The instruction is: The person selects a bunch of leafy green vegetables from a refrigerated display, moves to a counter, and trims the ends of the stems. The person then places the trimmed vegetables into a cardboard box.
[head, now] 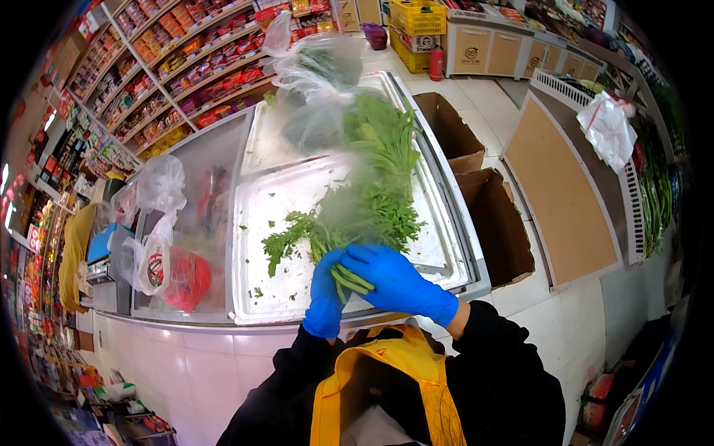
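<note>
Both my hands wear blue gloves and meet around a small bunch of leafy green stalks (350, 279) near the front of a white foam tray (268, 290). My left hand (326, 292) grips the stalks from the left. My right hand (387, 279) closes over them from the right, with the cut ends showing between the hands. The leaves of this bunch (287, 237) spread forward and left over the tray. Just beyond lies a pile of leafy greens (385, 206), and behind it longer-stemmed greens (382, 131). A blurred patch hides part of the middle.
Clear plastic bags (318, 83) holding greens lie at the tray's far end. On the left, bagged goods (178, 276) rest on a glass freezer lid (209, 223). Open cardboard boxes (491, 228) stand on the floor at right, beside a tan panel (558, 189). Stocked shelves (184, 67) rise behind.
</note>
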Tool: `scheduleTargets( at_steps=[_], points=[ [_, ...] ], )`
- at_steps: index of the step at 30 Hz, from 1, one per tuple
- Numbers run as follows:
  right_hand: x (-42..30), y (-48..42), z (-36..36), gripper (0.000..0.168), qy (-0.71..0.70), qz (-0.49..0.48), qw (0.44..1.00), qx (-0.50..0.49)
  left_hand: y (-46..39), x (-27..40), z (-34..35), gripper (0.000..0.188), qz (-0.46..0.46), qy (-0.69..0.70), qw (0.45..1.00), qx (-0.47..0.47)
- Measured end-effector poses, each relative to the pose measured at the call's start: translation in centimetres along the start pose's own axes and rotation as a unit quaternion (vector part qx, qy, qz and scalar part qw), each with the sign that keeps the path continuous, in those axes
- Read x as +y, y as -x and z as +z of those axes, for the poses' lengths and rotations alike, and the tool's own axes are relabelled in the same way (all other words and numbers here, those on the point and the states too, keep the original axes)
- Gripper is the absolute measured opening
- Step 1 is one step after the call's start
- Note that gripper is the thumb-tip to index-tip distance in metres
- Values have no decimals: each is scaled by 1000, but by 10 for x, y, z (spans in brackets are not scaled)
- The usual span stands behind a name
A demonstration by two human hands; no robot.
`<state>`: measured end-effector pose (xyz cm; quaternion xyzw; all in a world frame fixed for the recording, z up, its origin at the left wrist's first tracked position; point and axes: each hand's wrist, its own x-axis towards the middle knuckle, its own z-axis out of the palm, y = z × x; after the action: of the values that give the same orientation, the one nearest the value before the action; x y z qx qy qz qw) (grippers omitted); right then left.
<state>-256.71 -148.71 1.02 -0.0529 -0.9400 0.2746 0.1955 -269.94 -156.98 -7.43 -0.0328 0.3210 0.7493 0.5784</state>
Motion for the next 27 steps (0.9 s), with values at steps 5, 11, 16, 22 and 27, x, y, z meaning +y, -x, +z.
scheduleTargets(
  at_steps=[5, 11, 16, 22, 27],
  points=[
    [33, 19, 8, 42, -458, 127, 879, 30, 20, 22, 19, 25, 72, -5, 997, -22],
    [25, -14, 4, 47, -514, 410, 741, 133, -1, 36, -9, 25, 97, 104, 981, -130],
    [65, -1, 52, 49, -381, 203, 877, 209, -47, 55, -88, 30, -35, 323, 917, -231],
    [73, -2, 51, 44, -407, 166, 870, 223, -19, 85, -47, 43, -105, 506, 851, -93],
    [89, 13, 42, 39, -477, 199, 835, 189, -21, 97, 4, 41, 75, 241, 968, 5]
  ],
)
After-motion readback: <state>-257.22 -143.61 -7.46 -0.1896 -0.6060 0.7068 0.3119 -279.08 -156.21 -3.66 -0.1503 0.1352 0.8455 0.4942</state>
